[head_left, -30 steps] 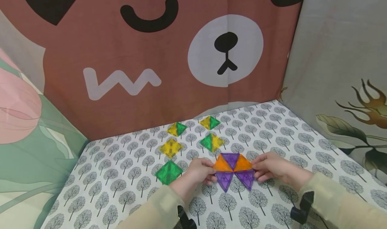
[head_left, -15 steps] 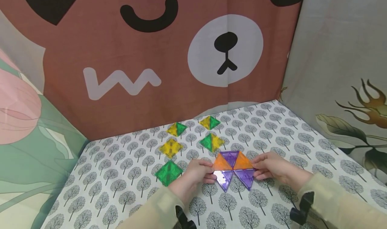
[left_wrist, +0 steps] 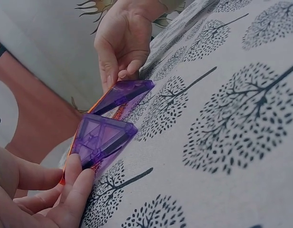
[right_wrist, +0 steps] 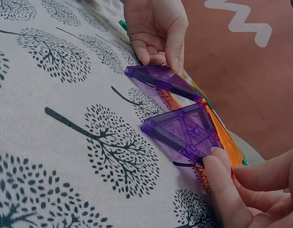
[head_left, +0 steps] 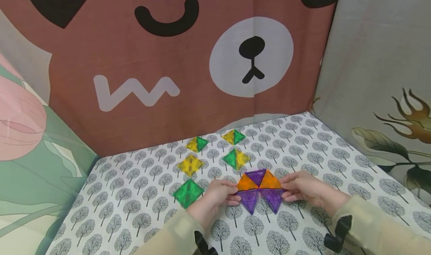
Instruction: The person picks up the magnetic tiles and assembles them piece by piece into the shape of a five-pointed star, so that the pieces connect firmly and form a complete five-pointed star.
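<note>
In the head view, several translucent triangular magnetic tiles are joined in a fan. A purple tile [head_left: 256, 176] sits between a left orange tile [head_left: 247, 182] and a right orange tile [head_left: 270, 180]. Below them hang a left purple tile [head_left: 250, 201] and a right purple tile [head_left: 272, 199], a wedge gap between the two. My left hand [head_left: 218, 193] pinches the fan's left corner; my right hand [head_left: 302, 186] pinches its right corner. In both wrist views the lower purple tiles [left_wrist: 103, 137] [right_wrist: 189, 130] stand at an angle to the orange ones, over the cloth.
A tree-print cloth [head_left: 134, 217] covers the table. Left of and behind the fan lie a green diamond [head_left: 188, 192], a yellow diamond [head_left: 190, 165] and several yellow-green diamonds [head_left: 236, 158]. A brown bear-print curtain [head_left: 188, 116] closes off the back; a grey curtain [head_left: 373, 60] stands at right.
The fan tilts slightly in both hands: a bright glare on the lower left purple tile half a second ago is gone. Both hands keep their pinch and barely shift.
</note>
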`<state>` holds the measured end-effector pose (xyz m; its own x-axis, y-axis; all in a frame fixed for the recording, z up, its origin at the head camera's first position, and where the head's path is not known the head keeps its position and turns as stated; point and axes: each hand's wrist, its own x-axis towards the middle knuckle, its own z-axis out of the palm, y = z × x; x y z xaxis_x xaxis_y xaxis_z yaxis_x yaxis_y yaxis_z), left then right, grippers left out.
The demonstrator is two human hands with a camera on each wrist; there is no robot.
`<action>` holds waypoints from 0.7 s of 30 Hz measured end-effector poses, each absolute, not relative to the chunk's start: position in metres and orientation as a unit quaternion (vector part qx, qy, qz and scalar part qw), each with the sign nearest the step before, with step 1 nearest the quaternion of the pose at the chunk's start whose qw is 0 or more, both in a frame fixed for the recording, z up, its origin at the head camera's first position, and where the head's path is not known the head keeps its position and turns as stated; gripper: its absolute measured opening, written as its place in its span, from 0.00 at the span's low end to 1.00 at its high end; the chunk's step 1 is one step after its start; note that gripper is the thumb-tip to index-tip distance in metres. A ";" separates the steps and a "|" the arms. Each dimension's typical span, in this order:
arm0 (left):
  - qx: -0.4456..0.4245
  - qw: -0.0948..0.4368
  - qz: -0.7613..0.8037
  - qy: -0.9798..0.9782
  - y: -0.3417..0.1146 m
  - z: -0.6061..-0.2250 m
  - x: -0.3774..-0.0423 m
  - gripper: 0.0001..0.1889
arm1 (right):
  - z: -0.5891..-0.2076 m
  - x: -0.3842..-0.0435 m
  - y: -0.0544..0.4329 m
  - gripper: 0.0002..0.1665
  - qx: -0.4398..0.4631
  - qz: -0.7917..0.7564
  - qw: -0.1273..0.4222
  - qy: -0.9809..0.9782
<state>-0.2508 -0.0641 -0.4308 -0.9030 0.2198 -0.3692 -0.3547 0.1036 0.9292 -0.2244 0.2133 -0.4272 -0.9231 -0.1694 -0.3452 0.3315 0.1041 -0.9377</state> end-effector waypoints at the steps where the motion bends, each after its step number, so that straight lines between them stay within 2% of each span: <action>1: -0.048 0.216 0.669 0.710 -0.064 -0.431 -0.250 0.09 | -0.427 -0.224 0.213 0.19 0.056 -0.668 0.189 0.718; 9: -0.049 0.219 0.672 0.705 -0.066 -0.432 -0.248 0.10 | -0.428 -0.223 0.215 0.20 0.034 -0.676 0.219 0.702; 21: -0.053 0.231 0.669 0.704 -0.068 -0.427 -0.245 0.09 | -0.428 -0.221 0.213 0.18 0.017 -0.697 0.234 0.678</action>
